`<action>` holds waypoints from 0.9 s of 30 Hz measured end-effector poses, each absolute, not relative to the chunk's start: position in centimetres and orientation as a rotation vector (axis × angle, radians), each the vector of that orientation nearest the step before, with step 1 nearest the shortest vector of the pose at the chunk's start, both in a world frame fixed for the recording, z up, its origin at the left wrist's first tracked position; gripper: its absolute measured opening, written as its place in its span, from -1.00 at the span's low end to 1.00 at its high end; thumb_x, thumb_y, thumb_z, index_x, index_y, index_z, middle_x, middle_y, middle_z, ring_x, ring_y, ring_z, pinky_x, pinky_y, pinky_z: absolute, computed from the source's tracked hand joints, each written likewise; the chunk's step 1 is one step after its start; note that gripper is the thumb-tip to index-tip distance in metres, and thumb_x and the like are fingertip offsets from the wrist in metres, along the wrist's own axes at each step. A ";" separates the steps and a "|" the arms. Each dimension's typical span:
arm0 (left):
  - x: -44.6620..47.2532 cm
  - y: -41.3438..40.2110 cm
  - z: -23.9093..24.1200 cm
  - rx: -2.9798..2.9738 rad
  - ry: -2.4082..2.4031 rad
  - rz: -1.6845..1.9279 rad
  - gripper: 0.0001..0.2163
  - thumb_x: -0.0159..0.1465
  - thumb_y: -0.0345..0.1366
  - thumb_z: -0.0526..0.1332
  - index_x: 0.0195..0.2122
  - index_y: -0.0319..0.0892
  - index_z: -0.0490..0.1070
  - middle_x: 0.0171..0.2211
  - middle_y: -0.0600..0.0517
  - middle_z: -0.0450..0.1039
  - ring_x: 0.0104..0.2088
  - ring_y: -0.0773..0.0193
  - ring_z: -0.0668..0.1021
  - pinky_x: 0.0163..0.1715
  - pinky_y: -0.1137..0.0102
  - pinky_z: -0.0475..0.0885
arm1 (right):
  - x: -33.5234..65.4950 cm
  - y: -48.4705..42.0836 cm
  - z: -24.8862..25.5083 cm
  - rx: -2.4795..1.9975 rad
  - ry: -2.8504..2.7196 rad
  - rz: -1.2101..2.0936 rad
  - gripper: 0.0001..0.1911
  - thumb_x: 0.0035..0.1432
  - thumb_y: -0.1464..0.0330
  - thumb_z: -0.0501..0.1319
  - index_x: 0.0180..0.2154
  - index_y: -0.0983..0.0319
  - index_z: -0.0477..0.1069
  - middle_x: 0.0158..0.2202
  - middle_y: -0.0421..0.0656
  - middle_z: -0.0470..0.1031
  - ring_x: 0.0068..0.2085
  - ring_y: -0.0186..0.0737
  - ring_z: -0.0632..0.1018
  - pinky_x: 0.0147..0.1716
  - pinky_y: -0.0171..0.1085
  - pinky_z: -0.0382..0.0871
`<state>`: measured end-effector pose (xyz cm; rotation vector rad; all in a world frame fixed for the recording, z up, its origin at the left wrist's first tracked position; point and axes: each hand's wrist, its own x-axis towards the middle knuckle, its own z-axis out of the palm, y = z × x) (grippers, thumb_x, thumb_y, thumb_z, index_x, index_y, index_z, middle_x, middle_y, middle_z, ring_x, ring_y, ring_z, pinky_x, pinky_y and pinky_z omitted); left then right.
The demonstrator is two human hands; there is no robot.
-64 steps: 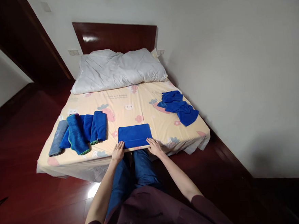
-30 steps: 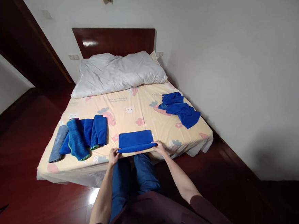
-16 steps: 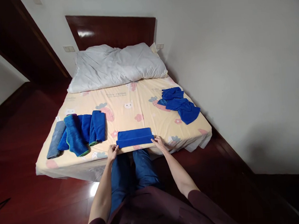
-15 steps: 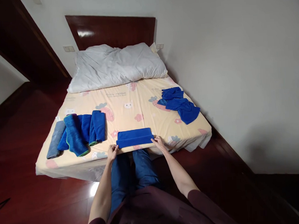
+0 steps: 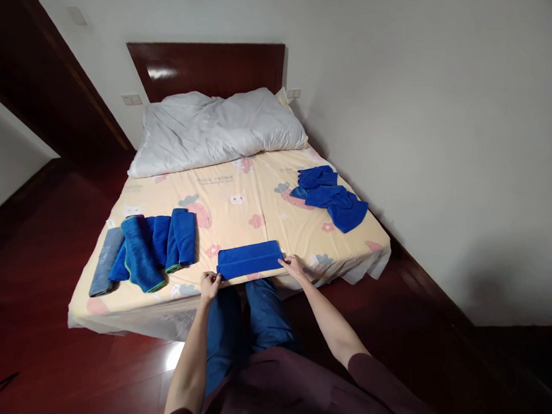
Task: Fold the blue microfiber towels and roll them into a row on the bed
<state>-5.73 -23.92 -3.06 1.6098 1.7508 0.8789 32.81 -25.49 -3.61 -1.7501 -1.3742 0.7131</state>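
A blue towel (image 5: 249, 260), folded into a flat rectangle with a crease along its length, lies at the near edge of the bed. My left hand (image 5: 210, 285) pinches its near left corner. At the right end, my right hand (image 5: 292, 266) grips the near right corner between thumb and fingers. To the left, several folded or rolled towels lie side by side: a grey-blue one (image 5: 105, 262), a blue one with green edging (image 5: 140, 253) on top, and a plain blue one (image 5: 185, 235). Crumpled blue towels (image 5: 339, 204) lie in a heap on the right.
The bed (image 5: 239, 219) wears a pale yellow patterned sheet. A bundled grey-white quilt (image 5: 218, 129) lies by the dark wooden headboard (image 5: 219, 66). A white wall (image 5: 422, 133) runs along the right, and dark red floor (image 5: 30, 274) shows at the left.
Both hands keep hold of the towel's near corners, and the towel stays almost in place. The whole view has shifted slightly downward in the picture.
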 end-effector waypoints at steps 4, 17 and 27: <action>-6.7 -25.9 -2.4 1.694 1.804 0.924 -0.62 0.21 0.02 0.18 -0.16 -0.21 0.47 -0.12 -0.19 0.41 -0.03 -0.04 0.50 0.09 0.03 0.41 | 34.1 -27.0 -2.8 -1.701 -1.361 0.681 -0.59 0.08 0.15 0.24 -0.09 0.24 0.47 -0.16 -0.04 0.54 -0.26 -0.13 0.55 -0.23 -0.17 0.50; -2.8 -24.6 -0.5 2.464 1.494 0.393 -0.33 0.17 -0.46 0.09 0.37 -0.26 0.12 0.37 -0.19 0.15 0.39 -0.02 0.18 0.35 0.06 0.13 | 30.8 -27.4 1.6 -1.726 -2.238 0.379 -0.35 0.19 0.45 0.15 0.32 0.18 0.24 0.36 -0.05 0.22 0.33 0.03 0.23 0.28 0.04 0.09; -2.3 -23.4 -0.8 2.474 1.622 0.285 -0.42 0.22 -0.53 0.00 0.29 -0.19 0.28 0.29 -0.21 0.29 0.28 -0.03 0.36 0.24 0.03 0.25 | 30.5 -25.7 0.1 -1.849 -2.234 0.333 -0.39 0.21 0.58 0.02 0.27 0.21 0.31 0.30 -0.02 0.33 0.27 0.05 0.29 0.20 0.01 0.12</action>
